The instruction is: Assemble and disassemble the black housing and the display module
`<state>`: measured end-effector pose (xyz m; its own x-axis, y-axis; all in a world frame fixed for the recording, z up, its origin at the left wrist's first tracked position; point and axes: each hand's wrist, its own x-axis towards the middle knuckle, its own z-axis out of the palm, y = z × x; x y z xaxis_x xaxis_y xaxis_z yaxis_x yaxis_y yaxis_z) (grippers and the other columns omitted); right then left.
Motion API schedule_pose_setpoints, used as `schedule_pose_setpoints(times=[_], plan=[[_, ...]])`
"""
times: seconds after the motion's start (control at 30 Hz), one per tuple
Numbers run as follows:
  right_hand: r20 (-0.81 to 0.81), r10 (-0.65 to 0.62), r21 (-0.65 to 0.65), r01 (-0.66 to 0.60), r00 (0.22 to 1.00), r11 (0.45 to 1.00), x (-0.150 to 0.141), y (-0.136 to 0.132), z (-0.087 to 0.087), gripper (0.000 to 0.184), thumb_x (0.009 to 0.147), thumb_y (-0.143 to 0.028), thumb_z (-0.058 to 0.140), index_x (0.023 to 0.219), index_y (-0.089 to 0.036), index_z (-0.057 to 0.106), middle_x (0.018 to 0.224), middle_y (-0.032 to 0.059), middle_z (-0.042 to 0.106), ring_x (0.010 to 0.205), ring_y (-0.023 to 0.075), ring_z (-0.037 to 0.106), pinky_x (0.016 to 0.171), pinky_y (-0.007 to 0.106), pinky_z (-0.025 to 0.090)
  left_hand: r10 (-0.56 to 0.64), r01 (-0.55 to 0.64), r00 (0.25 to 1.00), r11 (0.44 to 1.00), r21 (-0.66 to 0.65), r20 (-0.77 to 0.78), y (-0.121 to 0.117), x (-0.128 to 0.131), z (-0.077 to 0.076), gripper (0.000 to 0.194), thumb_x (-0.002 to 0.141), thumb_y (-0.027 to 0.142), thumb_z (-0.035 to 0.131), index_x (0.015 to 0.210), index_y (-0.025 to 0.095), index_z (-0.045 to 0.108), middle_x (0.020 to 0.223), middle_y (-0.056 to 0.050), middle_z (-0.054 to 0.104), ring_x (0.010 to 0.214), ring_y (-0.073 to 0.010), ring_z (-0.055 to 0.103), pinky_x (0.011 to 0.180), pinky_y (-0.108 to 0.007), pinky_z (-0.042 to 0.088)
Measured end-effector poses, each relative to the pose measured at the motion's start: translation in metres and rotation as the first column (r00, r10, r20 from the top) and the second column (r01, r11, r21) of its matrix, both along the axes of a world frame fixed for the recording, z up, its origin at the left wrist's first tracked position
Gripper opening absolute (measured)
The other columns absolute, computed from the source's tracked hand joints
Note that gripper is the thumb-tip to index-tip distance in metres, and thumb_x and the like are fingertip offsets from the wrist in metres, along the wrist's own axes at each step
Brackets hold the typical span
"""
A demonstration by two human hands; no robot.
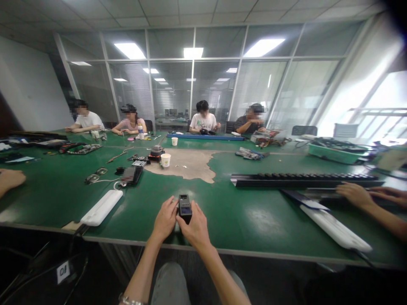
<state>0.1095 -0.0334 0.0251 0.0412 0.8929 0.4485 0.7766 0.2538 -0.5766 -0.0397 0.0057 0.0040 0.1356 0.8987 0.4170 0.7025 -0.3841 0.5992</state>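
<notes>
A small black box-shaped device [185, 205] with a little screen and a row of buttons stands near the table's front edge, between my two hands. My right hand [196, 226] is closed around its right side, with the thumb across its near end. My left hand [165, 219] is at the left side, its fingers curled in against the device. The undersides of the fingers and the lower part of the device are hidden.
On the green table [222, 224], white power strips [102, 207] lie left and right. Paper cups [165, 160], glasses [96, 175] and a long black rail [305, 181] are beyond. At right, another person's hands [358, 195] work; several people sit opposite.
</notes>
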Motion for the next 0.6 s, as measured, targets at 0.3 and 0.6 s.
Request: schedule_pose_setpoints(times=[0.3, 0.6], plan=[[-0.039, -0.004, 0.022, 0.005, 0.999, 1.0, -0.003, -0.004, 0.004, 0.057, 0.081, -0.041, 0.06, 0.131, -0.015, 0.051, 0.125, 0.0157, 0.061, 0.125, 0.0313, 0.051, 0.104, 0.047, 0.038, -0.001, 0.001, 1.0, 1.0, 0.016, -0.001, 0.001, 0.0, -0.004, 0.045, 0.092, 0.021, 0.037, 0.134, 0.019, 0.053, 0.144, -0.01, 0.048, 0.134, -0.021, 0.041, 0.114, -0.042, 0.032], [-0.201, 0.042, 0.133, -0.016, 0.979, 0.991, 0.02, 0.002, 0.054, 0.051, 0.085, -0.043, 0.055, 0.128, -0.017, 0.055, 0.121, 0.0109, 0.063, 0.113, 0.0226, 0.058, 0.098, 0.036, 0.045, 0.001, -0.002, 1.0, 0.994, 0.109, 0.012, 0.002, -0.001, -0.01, 0.044, 0.094, 0.025, 0.037, 0.134, 0.016, 0.051, 0.142, -0.011, 0.049, 0.134, -0.0202, 0.041, 0.115, -0.041, 0.032]])
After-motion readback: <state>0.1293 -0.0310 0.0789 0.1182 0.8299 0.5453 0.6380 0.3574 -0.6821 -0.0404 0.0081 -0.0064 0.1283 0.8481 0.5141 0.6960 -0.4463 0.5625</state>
